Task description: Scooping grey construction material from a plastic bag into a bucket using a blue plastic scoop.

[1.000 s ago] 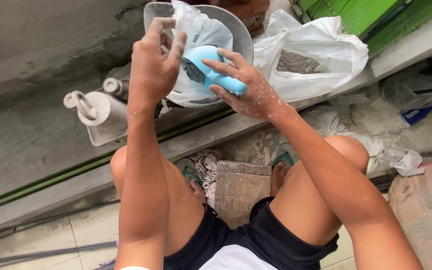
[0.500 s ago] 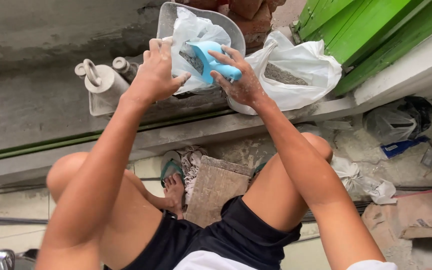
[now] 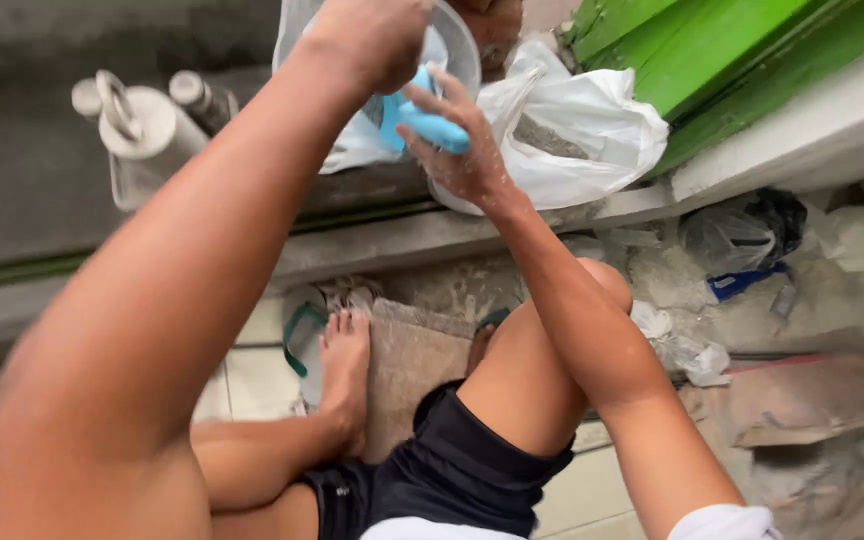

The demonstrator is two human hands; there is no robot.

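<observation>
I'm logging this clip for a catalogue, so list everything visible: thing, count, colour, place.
light blue plastic scoop: one, light blue, in the right hand over the container
clear round plastic container: one, clear, top centre, lined with a white bag
white plastic bag of grey powder: one, white, on the ledge right of the container
white capped bottles: at least two, white and grey, upper left
green boards: several, green, top right
grey concrete ledge: one, grey, across the upper middle
green sandal: one clearly seen, green, by the left foot
crumpled plastic bags and debris: several, clear and white, right, on the ground
left hand: one, gripping the container's rim
right hand: one, dusty, holding the scoop
</observation>
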